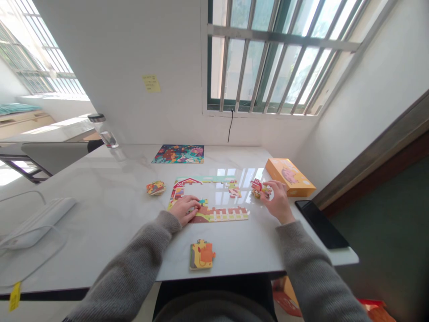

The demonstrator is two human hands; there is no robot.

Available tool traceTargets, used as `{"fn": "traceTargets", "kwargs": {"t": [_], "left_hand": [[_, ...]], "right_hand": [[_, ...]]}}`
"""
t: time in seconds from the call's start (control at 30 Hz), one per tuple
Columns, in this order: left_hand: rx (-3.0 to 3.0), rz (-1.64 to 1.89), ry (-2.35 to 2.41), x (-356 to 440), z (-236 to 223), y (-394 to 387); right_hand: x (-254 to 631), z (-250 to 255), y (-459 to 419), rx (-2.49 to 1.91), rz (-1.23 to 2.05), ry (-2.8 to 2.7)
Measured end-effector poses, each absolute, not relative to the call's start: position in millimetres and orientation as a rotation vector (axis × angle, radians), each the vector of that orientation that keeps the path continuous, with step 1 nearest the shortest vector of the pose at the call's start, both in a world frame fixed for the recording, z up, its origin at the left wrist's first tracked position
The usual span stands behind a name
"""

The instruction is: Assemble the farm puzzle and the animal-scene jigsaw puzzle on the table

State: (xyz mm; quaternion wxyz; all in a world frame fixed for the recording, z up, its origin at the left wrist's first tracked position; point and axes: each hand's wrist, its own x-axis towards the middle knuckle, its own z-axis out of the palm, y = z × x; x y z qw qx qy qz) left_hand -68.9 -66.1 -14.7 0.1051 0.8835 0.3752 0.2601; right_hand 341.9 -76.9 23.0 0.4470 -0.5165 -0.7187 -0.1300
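On the near left part of the jigsaw puzzle [231,214], which lies on the white marbled table [110,223], rests the left hand [185,209]. Its fingers are bent and near to one another; whether they grip a piece under them, I cannot tell. The puzzle is partly assembled: its border shows a red barn at the far left and a white fence along the near side, and the table surface is visible through the middle.

To the right of the puzzle, the right hand [279,200] is at the right pile of puzzle pieces [256,195]. Its fingers are curved and touch a piece with a red barn [257,184], but I cannot tell if they hold it firmly.

Left of the puzzle there is a small left pile of pieces [156,188], and on its near side lies a near stack of pieces [201,255], with orange and yellow on top. On the far side lies a dark colourful picture sheet [179,154]. An orange box [290,177] is just beside the right hand, and a black phone [321,224] lies at the right edge of the table. A clear bottle [104,132] stands at the far left.
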Motion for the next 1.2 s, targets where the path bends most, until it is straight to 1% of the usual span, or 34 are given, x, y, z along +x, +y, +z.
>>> {"fn": "traceTargets", "kwargs": {"t": [0.1, 0.23, 0.4, 0.6, 0.83, 1.07, 1.2], "left_hand": [[2.6, 0.761, 1.123, -68.2, -13.7, -67.2], [2.592, 0.786, 1.127, -66.8, -12.2, -68.7], [2.593, 0.815, 1.157, -65.1, -11.6, -69.3], [2.597, 0.801, 1.149, -65.1, -11.0, -70.0], [2.614, 0.784, 1.172, -64.7, -11.4, -69.8], [2.611, 0.783, 1.173, -64.2, -11.0, -69.6], [2.569, 0.838, 1.15, -68.8, -7.1, -67.4]], "right_hand": [[301.0, 26.3, -87.7, -1.17, -0.212, -1.931], [251.4, 24.2, -90.4, -1.013, 0.032, -2.164], [220.3, 22.0, -74.1, -0.934, 0.181, -2.284], [202.9, 20.7, -63.4, -0.914, 0.245, -2.35], [207.7, 20.5, -68.9, -0.9, 0.342, -2.369], [208.6, 18.8, -72.0, -0.88, 0.326, -2.341], [209.9, 17.2, -69.5, -0.896, 0.295, -2.264]]}}
